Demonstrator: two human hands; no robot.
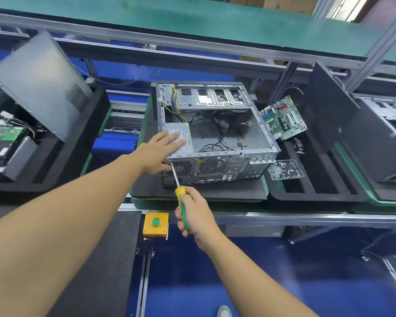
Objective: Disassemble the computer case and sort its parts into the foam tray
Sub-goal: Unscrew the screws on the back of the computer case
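An open grey computer case [256, 136] lies on its side on a black foam pad, its rear panel toward me. Inside, at the near left corner, sits the silver power supply [189, 143] with yellow and black cables running up from it. My left hand [160, 152] lies flat on the power supply, fingers straight. My right hand [193, 213] grips the yellow-green handle of a screwdriver [176, 177], whose tip meets the rear panel's upper left corner. To the right, a green motherboard [284, 117] leans in the black foam tray [316, 191].
A clear plastic box of screws [286, 170] rests on the foam tray by the case's near right corner. A dark side panel [325, 106] stands in the tray. Another tray with a hard drive [2, 145] is at left. A yellow box with a green button [156, 224] sits near me.
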